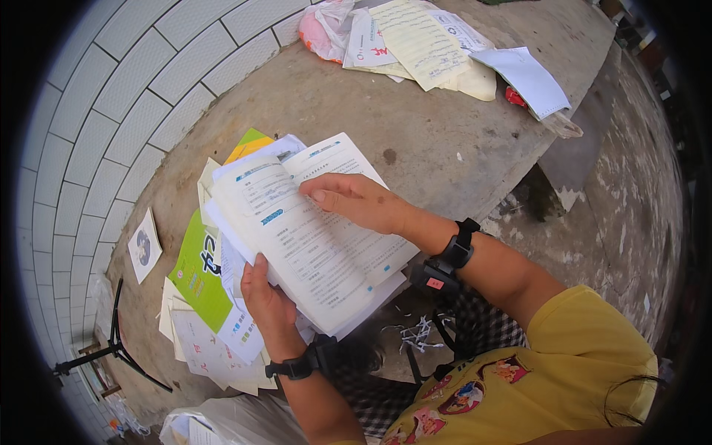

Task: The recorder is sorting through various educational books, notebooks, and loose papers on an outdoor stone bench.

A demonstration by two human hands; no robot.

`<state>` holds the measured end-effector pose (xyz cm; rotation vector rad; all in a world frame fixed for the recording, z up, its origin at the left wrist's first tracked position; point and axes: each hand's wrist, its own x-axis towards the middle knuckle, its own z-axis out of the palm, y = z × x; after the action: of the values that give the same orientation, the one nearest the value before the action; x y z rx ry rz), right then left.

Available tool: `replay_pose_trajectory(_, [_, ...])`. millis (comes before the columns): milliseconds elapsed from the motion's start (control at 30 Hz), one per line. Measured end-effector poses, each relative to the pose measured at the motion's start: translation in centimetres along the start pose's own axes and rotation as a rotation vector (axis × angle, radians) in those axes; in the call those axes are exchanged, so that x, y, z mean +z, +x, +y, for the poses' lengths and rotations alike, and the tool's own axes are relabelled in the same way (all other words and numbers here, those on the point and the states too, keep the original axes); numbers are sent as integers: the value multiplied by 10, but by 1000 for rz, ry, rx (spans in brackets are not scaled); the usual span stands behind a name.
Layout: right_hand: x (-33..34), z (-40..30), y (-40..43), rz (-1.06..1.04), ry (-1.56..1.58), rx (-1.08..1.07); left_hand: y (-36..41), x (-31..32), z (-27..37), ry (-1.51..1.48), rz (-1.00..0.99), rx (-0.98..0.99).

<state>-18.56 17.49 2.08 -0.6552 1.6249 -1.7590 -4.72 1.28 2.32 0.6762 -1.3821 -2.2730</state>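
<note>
An open printed book (311,239) lies tilted over a pile of papers and booklets at the near edge of the concrete surface. My left hand (267,300) grips its lower left edge, the thumb on the page and the fingers hidden beneath. Over the upper part of the right-hand page rests my right hand (356,200), palm turned towards the book's fold, thumb and fingers slightly bent; whether it pinches a page cannot be told. Green booklets (194,272) and loose sheets (206,345) stick out from under the book on the left.
Handwritten sheets (423,44), a white pad (525,78) and a pink plastic bag (322,30) lie at the far side. Left are a small card (146,246) and a black tripod (115,347). A tiled wall bounds the left; a white plastic bag (233,420) stands below. Paper strips (420,334) lie on the floor.
</note>
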Motion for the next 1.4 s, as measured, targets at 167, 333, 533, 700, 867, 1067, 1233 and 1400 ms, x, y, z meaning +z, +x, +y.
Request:
replay_pose_trajectory(167, [-3,-4,0,2,216,74,-2,5,1,-51,-45,-35])
replay_pose_trajectory(333, [-8,1,5,68,332,119,-1,2,-2,-50,-44,3])
replay_pose_trajectory(533, [-15,-6,8,33,490,138,-1,1,0,-70,-65,33])
replay_pose_trajectory(700, [-23,-9,9,59,583,117,1,-3,-2,-60,-44,28])
replay_pose_trajectory(867, [-50,-11,12,161,416,169,2,-3,-1,-37,-16,39])
replay_pose_trajectory(1067, [-68,4,14,320,-445,81,2,-8,1,-24,-5,41])
replay_pose_trajectory(1233, [-71,5,16,387,-545,137,3,-10,1,-25,28,63])
replay_pose_trajectory(1400, [-68,2,17,327,-595,207,4,-19,7,-42,3,54])
